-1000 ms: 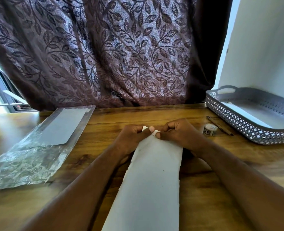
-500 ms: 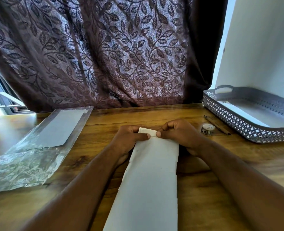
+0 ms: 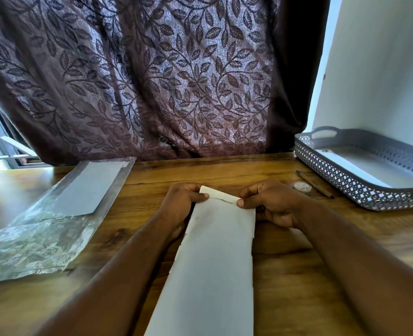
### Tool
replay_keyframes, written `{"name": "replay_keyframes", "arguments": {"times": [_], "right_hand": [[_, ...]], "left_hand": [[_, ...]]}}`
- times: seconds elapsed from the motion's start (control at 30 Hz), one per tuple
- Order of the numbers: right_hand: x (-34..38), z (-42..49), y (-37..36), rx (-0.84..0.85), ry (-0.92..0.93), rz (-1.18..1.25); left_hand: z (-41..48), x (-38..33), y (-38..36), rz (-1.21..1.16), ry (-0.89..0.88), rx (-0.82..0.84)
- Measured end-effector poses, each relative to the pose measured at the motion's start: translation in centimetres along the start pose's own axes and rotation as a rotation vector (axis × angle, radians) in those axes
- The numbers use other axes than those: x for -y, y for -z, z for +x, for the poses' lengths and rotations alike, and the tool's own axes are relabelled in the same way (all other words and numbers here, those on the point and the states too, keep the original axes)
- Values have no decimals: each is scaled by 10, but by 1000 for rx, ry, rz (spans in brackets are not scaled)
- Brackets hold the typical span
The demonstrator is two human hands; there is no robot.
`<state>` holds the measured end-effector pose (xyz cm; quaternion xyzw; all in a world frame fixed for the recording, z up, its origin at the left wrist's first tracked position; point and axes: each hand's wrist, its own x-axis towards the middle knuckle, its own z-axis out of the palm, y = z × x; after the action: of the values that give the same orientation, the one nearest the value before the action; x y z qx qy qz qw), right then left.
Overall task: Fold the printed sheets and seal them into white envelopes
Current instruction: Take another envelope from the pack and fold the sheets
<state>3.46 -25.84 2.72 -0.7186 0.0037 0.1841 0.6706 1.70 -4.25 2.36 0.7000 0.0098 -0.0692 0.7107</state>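
Both hands pinch the far end of a long white paper envelope (image 3: 215,258), which lies over the brown wooden table (image 3: 297,275) to the left of the grey perforated plastic tray (image 3: 346,187). The left hand (image 3: 181,202) clamps thumb against curled fingers on the envelope's left corner. The right hand (image 3: 270,204) does likewise on its right corner, beside the narrow flap (image 3: 218,194). A crinkled clear plastic bag (image 3: 43,226) lies farther left of the tray.

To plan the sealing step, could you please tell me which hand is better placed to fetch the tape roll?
Probably the right hand: the tape roll lies on the table just beyond it, beside the pen. The left hand pinches the envelope at its opposite corner and could steady it.
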Motion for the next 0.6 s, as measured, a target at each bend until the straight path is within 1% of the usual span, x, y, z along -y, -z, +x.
{"name": "replay_keyframes", "arguments": {"times": [0.1,0.17,0.23,0.33,0.43,0.5,0.6], "right_hand": [[0,-2,0,-21,6,-33],[0,-2,0,-47,31,-33],[0,-1,0,-108,80,14],[4,-1,6,-215,155,125],[10,-3,11,-282,219,218],[13,-5,9,-262,271,310],[15,-6,4,-139,278,445]], "left_hand": [[3,1,2,-28,6,-15],[4,2,4,-55,15,5],[2,0,5,-76,30,75],[-1,-4,8,-19,75,159],[-2,-7,14,65,78,174],[-3,-7,16,65,53,179],[-4,-10,12,-22,56,187]]}}
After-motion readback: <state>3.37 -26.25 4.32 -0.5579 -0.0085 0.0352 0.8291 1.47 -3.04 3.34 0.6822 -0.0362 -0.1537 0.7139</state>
